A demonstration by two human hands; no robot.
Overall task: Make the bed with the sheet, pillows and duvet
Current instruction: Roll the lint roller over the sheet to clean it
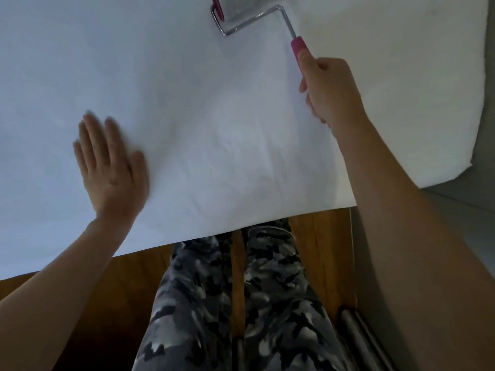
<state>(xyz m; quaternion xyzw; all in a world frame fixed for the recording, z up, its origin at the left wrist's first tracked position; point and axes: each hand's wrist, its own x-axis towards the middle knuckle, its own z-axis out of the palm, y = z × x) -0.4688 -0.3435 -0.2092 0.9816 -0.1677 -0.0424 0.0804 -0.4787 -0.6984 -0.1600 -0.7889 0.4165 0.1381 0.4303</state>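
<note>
Head view: white sheet (201, 124) spread flat over bed, thin, soft, crease-prone, best taken at its near hem; left hand (111, 167) pressing it, fingers straight; right hand (330, 88) fingers curled round pink-handled lint roller (267, 25).

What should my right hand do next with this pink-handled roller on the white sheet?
Probably draw the pink-handled metal-framed lint roller back toward you across the white bed sheet: the right hand grips its handle at full reach, while the flat left hand presses the fabric down.
</note>
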